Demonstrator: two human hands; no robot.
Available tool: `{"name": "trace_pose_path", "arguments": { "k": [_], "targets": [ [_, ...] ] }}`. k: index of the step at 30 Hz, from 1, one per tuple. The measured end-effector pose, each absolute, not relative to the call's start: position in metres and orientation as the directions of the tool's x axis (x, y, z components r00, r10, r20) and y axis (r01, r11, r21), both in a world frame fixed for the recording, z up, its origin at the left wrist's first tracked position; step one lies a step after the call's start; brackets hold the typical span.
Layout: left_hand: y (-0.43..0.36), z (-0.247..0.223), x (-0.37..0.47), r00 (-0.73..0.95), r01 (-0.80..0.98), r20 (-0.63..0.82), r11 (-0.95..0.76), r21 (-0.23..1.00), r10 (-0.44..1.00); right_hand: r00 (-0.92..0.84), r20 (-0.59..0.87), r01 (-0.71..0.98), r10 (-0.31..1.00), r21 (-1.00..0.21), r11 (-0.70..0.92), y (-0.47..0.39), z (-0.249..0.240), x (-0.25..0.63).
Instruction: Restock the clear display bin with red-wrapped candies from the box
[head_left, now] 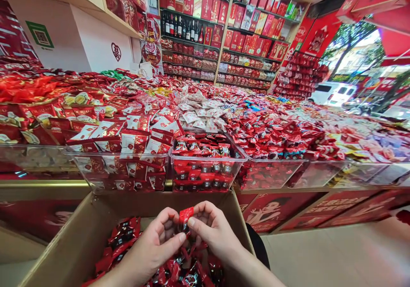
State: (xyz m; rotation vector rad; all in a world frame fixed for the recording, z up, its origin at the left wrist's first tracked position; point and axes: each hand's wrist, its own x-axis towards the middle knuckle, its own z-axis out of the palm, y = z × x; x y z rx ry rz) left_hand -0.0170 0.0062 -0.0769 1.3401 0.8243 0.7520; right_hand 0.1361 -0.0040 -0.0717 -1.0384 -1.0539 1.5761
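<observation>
Two hands and a single wrapped sweet (185,219), shown over the open cardboard box (128,205). The sweet is raised above the box's interior, near its far wall, with its long axis running roughly away from the person, toward that wall. The right hand (212,228) is clamped on it, thumb on the near face and forefinger at the upper end. The left hand (162,232) is curled at the sweet's left edge, fingertips touching or nearly so; whether it also grips cannot be told. Neither hand is clearly nearer, since the sweet lies between them. The governing relation, as judged here, is with the clear bin (208,160) of similar sweets, straight beyond the box's far wall and higher than it. Loose sweets (192,275) lie inside the box, below the hands.
</observation>
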Motion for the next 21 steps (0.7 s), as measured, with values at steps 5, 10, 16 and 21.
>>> {"name": "trace_pose_path", "arguments": {
  "k": [5,10,16,21],
  "targets": [
    [0.008,-0.072,-0.024,0.517,0.427,0.173,-0.428,0.796,0.838,-0.259,-0.234,-0.232,0.937,-0.927,-0.295,-0.007,-0.076,0.13],
    [0.005,-0.076,-0.032,0.497,0.341,0.295,-0.496,0.799,0.816,-0.214,0.037,0.008,0.976,-0.999,0.039,-0.007,-0.028,0.159],
    [0.009,-0.081,-0.032,0.529,0.384,0.261,-0.501,0.775,0.808,-0.127,0.541,0.545,0.831,-0.662,0.514,0.052,0.064,0.217],
    [0.008,-0.085,-0.03,0.566,0.413,0.239,-0.522,0.746,0.789,-0.316,0.399,0.734,0.861,-0.472,0.488,0.114,0.064,0.219]
  ]
}}
